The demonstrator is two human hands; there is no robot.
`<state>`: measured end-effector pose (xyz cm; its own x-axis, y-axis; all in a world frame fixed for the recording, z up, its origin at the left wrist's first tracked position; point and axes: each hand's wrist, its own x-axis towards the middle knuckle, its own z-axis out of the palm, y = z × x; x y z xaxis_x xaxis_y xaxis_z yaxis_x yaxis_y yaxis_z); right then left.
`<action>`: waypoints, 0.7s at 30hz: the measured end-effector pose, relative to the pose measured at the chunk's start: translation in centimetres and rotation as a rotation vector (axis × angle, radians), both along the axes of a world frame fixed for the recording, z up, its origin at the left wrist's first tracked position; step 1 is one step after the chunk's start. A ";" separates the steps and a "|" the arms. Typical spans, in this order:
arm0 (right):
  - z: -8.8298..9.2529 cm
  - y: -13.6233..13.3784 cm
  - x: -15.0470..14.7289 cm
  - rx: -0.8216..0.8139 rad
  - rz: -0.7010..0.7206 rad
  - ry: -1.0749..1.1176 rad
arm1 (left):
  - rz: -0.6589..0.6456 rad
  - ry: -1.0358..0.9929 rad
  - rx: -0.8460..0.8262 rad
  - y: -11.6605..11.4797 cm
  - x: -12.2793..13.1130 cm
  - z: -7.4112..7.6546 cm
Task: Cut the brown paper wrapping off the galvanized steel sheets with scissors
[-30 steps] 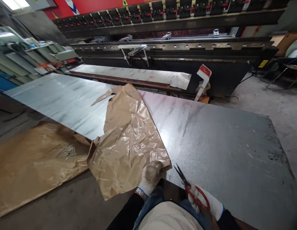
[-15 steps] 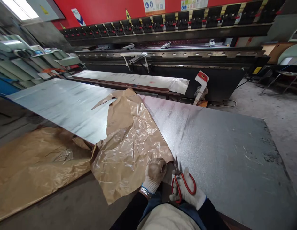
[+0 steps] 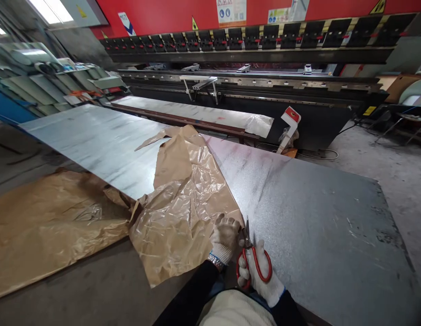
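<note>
My right hand (image 3: 263, 271), in a white knit glove, grips a pair of red-handled scissors (image 3: 254, 260). The scissors' blades point away from me, at the lower right edge of a brown sheet of wrapping paper (image 3: 183, 217). My left hand (image 3: 225, 235), gloved too, is closed on the paper's edge just left of the blades. This crinkled, shiny paper lies across a long grey metal sheet (image 3: 305, 217), and its near part hangs over the sheet's front edge. Parts of the paper under my left hand are hidden.
More brown paper (image 3: 54, 226) lies low on the left. Behind the metal sheet stands a red and black press machine (image 3: 230, 95), with a narrower metal strip (image 3: 196, 111) before it. Stacked rolls (image 3: 50, 86) fill the back left. A white and red foot-shaped piece (image 3: 289, 127) stands near the machine.
The scissors have moved slightly left, closer to my left hand, and their handles have shifted. My left hand has turned a little on the paper. The whole view has shifted slightly.
</note>
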<state>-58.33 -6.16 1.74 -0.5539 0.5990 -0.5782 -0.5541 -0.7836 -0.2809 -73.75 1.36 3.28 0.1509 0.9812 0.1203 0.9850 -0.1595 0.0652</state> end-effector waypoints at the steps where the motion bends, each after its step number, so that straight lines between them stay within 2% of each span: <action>1: 0.0 0.1 -0.2 -0.002 -0.010 0.017 | -0.021 0.011 -0.012 0.0 0.0 0.0; 6: 0.8 0.8 -0.9 -0.119 0.019 0.012 | -0.062 -0.017 0.025 -0.7 -0.5 0.0; 9: 1.9 1.3 -1.1 -0.129 -0.016 -0.058 | -0.051 -0.055 0.029 -0.8 -0.8 0.1; 13: 3.8 1.8 -1.3 -0.211 -0.011 0.002 | -0.055 -0.082 0.022 -0.5 -0.9 0.3; 16: 4.8 2.0 -1.7 -0.189 -0.078 -0.040 | -0.081 -0.092 0.028 -0.6 -0.8 0.7; 18: 5.0 2.1 -1.9 -0.184 -0.114 -0.057 | -0.096 -0.092 0.027 -0.8 -0.8 0.9; 21: 4.8 2.4 -1.8 -0.229 -0.076 0.007 | -0.101 -0.098 0.033 -1.2 -1.0 0.7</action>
